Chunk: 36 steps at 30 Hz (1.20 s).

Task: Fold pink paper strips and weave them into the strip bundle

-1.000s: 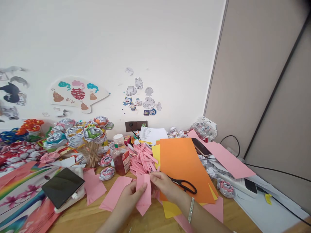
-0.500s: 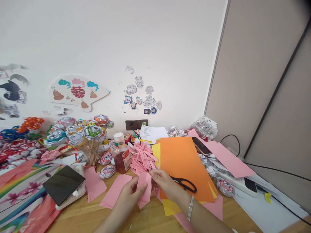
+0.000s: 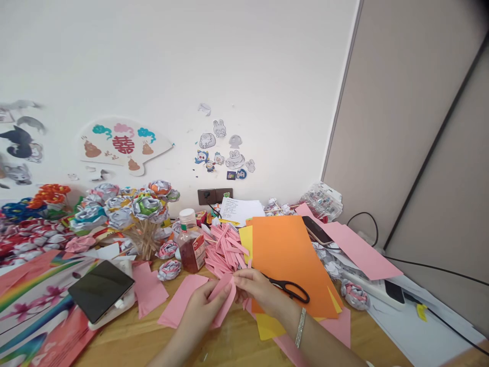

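Note:
A small piece of pink paper [image 3: 224, 305] is held between both hands, low in the middle of the view. My left hand [image 3: 202, 306] grips its left side, thumb lying on top. At its upper right edge, my right hand [image 3: 254, 286] pinches the paper with thumb and fingers; some fingertips are hidden behind it. Left of my left hand lies a stack of pink paper pieces [image 3: 181, 300]. Just beyond the hands is a heap of folded pink paper strips [image 3: 226, 247]. Black-handled scissors [image 3: 292, 290] rest on orange paper [image 3: 282, 244] beside my right wrist.
A bottle of dark red stuff [image 3: 191, 250] stands behind the pink stack. Paper flowers [image 3: 147, 206] crowd the back left. A tablet [image 3: 101, 290] lies at left. Further right are a phone [image 3: 317, 230], pink sheets [image 3: 362, 250], a power strip [image 3: 376, 285] and black cables.
The held pink paper has turned and now looks folded or curved lengthwise, its face narrower. My right hand has shifted slightly left along its top edge. Everything else stays in place.

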Available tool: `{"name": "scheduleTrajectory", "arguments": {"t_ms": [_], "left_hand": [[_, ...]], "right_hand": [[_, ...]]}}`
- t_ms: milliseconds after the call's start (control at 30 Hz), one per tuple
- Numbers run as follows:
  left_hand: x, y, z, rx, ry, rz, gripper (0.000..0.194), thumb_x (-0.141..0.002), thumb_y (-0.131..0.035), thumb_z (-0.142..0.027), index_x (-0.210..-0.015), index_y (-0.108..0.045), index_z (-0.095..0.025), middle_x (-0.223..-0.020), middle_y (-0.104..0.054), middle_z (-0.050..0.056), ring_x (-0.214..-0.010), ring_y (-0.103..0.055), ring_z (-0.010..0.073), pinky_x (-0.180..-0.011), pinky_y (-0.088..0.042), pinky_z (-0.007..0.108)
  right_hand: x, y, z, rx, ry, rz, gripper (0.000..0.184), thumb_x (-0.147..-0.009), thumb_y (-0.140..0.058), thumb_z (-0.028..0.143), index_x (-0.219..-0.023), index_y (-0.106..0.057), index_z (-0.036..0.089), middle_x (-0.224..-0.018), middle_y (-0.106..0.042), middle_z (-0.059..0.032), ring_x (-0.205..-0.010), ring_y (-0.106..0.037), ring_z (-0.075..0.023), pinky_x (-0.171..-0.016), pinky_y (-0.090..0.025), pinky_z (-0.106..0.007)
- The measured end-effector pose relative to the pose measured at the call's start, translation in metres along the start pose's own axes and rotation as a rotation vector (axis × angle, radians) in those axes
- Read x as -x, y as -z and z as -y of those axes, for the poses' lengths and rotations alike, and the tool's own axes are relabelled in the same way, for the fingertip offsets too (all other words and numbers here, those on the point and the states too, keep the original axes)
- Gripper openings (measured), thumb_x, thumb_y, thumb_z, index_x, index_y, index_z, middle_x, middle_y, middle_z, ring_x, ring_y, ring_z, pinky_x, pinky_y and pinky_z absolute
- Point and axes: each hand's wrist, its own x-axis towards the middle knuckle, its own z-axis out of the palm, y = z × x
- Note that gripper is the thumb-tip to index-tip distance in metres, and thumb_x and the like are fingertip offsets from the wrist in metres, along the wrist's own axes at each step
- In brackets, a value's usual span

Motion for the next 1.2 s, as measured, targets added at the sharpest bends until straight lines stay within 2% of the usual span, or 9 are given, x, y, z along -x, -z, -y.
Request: {"name": "scheduleTrajectory", "arguments": {"t_ms": [233, 400, 633, 867, 967, 1067, 1200], "left_hand": [[0.001, -0.001, -0.001, -0.019, -0.005, -0.001, 0.035, -0.068, -0.048, -0.048, -0.049, -0.042, -0.018, -0.051, -0.037, -0.005, -0.051, -0.035, 0.0116, -0.048, -0.03, 0.02], [0.002, -0.001, 0.001, -0.002, -0.025, 0.037, 0.039, -0.069, -0.044, -0.053, -0.052, -0.044, -0.018, -0.051, -0.041, -0.004, -0.053, -0.038, 0.0135, -0.049, -0.031, 0.021], [0.004, -0.001, 0.0, -0.01, -0.046, 0.07, 0.034, -0.071, -0.045, -0.046, -0.055, -0.05, -0.017, -0.055, -0.05, -0.003, -0.055, -0.043, 0.0147, -0.052, -0.033, 0.022], [0.002, -0.002, 0.003, -0.054, -0.049, 0.0, 0.032, -0.07, -0.046, -0.043, -0.05, -0.045, -0.018, -0.05, -0.043, -0.004, -0.052, -0.039, 0.0134, -0.05, -0.032, 0.021], [0.002, -0.001, 0.002, -0.043, -0.05, 0.008, 0.031, -0.071, -0.046, -0.043, -0.052, -0.047, -0.018, -0.052, -0.043, -0.004, -0.055, -0.04, 0.0139, -0.051, -0.032, 0.022], [0.002, 0.0, 0.0, -0.042, -0.049, 0.013, 0.031, -0.071, -0.045, -0.042, -0.053, -0.048, -0.018, -0.053, -0.042, -0.004, -0.055, -0.04, 0.0139, -0.051, -0.032, 0.022], [0.002, -0.001, 0.002, -0.093, -0.067, 0.004, 0.031, -0.071, -0.045, -0.041, -0.051, -0.043, -0.018, -0.052, -0.04, -0.004, -0.053, -0.037, 0.0131, -0.05, -0.03, 0.022]], "right_hand": [[-0.002, 0.001, -0.002, 0.092, 0.012, -0.096, 0.033, -0.069, -0.058, 0.045, -0.069, -0.051, 0.013, -0.054, -0.045, 0.0039, -0.047, -0.043, -0.0059, -0.046, -0.033, -0.018], [0.003, 0.001, 0.003, 0.22, 0.0, -0.052, 0.036, -0.069, -0.055, 0.049, -0.063, -0.047, 0.015, -0.054, -0.041, 0.0051, -0.048, -0.041, -0.0063, -0.046, -0.035, -0.019], [0.004, -0.001, 0.002, 0.239, -0.01, -0.043, 0.037, -0.069, -0.054, 0.051, -0.064, -0.045, 0.015, -0.054, -0.041, 0.0052, -0.046, -0.039, -0.0055, -0.043, -0.034, -0.017], [0.003, 0.0, 0.005, 0.26, 0.054, -0.01, 0.039, -0.075, -0.047, 0.051, -0.062, -0.044, 0.014, -0.054, -0.043, 0.0039, -0.047, -0.041, -0.0055, -0.048, -0.033, -0.018], [0.004, 0.003, 0.009, 0.25, 0.044, 0.037, 0.041, -0.076, -0.043, 0.052, -0.064, -0.046, 0.014, -0.057, -0.047, 0.0019, -0.05, -0.044, -0.0068, -0.05, -0.035, -0.02], [0.004, 0.006, 0.011, 0.232, 0.036, 0.082, 0.039, -0.075, -0.046, 0.051, -0.067, -0.048, 0.013, -0.06, -0.047, 0.0013, -0.053, -0.046, -0.0074, -0.052, -0.036, -0.021], [0.003, 0.006, 0.008, 0.257, 0.033, 0.061, 0.036, -0.074, -0.05, 0.048, -0.069, -0.048, 0.013, -0.059, -0.046, 0.0023, -0.052, -0.045, -0.0068, -0.049, -0.036, -0.019]]}}
